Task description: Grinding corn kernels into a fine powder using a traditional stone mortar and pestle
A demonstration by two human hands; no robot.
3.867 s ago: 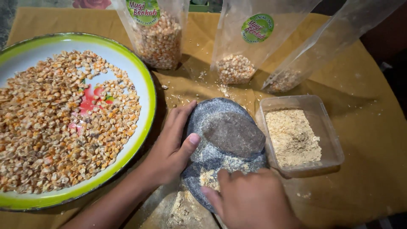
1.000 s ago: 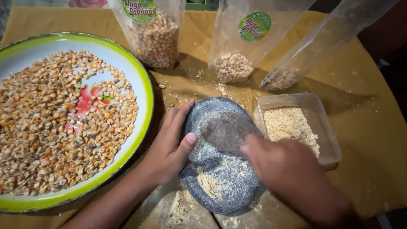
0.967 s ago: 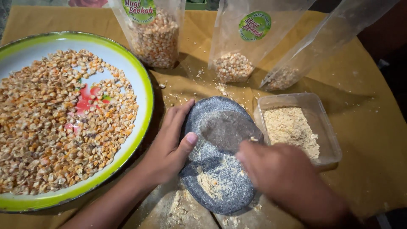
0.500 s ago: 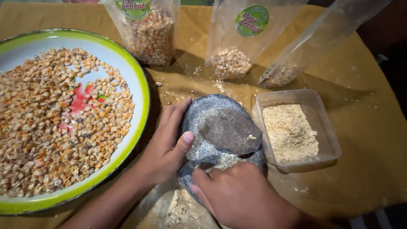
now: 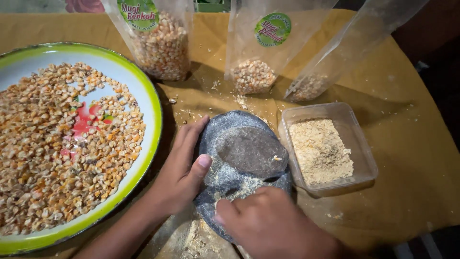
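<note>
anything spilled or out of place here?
Yes, minor spill. Loose crumbs and a few kernels lie on the brown cloth between the bags and the grinding stone, and ground meal has fallen off the stone's near edge by the right hand. The clear tub and tray sit upright.

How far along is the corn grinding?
Done: the clear plastic tub holds a layer of ground meal. In hand: left hand steadies the stone mortar; right hand works crushed corn in it. Left: the green-rimmed tray is covered in whole kernels, with more in the bags.
</note>
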